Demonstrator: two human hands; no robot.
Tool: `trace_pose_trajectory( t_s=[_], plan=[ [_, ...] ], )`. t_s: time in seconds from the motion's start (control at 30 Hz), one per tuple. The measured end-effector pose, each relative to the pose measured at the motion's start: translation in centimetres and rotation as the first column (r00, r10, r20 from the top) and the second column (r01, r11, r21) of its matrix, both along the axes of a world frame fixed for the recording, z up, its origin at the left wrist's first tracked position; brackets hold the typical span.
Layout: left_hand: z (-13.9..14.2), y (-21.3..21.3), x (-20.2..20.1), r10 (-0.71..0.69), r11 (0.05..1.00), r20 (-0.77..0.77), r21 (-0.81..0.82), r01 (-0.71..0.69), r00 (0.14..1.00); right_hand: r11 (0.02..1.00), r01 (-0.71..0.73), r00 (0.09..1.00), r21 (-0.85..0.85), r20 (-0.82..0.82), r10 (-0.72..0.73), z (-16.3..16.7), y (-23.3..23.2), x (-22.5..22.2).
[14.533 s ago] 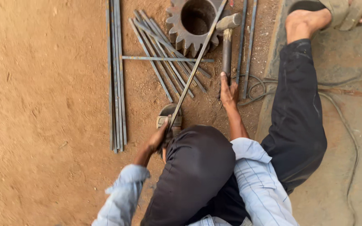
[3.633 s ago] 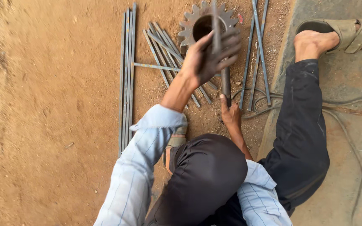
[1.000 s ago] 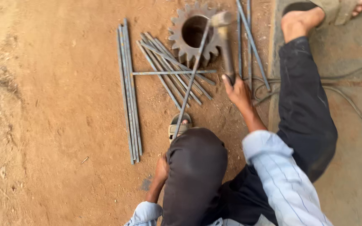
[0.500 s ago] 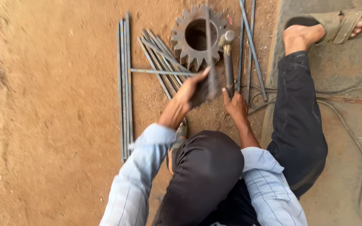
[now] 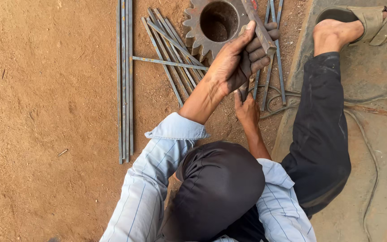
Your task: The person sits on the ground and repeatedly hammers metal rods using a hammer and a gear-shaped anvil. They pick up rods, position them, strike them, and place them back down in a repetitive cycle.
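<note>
Bare dirt (image 5: 45,112) lies open left; rods (image 5: 125,80) and gear (image 5: 211,22) crowd ahead.

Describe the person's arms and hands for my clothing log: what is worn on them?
Both arms wear long sleeves of a light blue shirt with thin darker stripes, ending in buttoned-style cuffs. The left sleeve is pushed back from the wrist. The left hand and right hand are bare and grimy: no gloves or watch visible.
</note>
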State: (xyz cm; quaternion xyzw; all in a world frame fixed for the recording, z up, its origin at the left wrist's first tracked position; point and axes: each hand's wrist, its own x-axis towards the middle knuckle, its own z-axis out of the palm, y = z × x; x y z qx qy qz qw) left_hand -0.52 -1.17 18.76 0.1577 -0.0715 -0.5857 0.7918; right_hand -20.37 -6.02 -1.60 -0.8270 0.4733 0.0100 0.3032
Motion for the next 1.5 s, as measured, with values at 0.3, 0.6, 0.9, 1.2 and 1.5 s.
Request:
trace_pose_trajectory(
  t_s=[0.3,0.6,0.9,1.2,1.5],
  plan=[
    [-0.4,-0.5,-0.1,0.058,0.987,0.011,0.149,-0.059,0.998,1.000,0.005,1.000,-0.002,0.025,-0.005,0.7,0.4,0.4],
    [-0.8,-0.7,-0.2,0.043,0.971,-0.011,0.237,-0.039,0.999,1.000,0.011,1.000,-0.022,0.030,-0.010,1.6,0.7,0.7],
    [-1.0,0.3,0.0,0.042,0.970,-0.011,0.241,-0.038,0.999,0.998,0.021,0.996,-0.062,0.084,-0.015,0.6,0.4,0.3],
    [-14.0,10.6,-3.3,-0.188,0.774,0.103,0.628,0.082,0.977,0.938,0.195,0.915,0.286,0.292,-0.279,1.5,-0.4,0.5],
    [-20.0,17.5,-5.7,-0.365,0.579,0.100,0.803,0.141,0.926,0.984,-0.080,0.488,0.159,0.867,-0.101,11.2,-1.2,2.6]
  ],
)
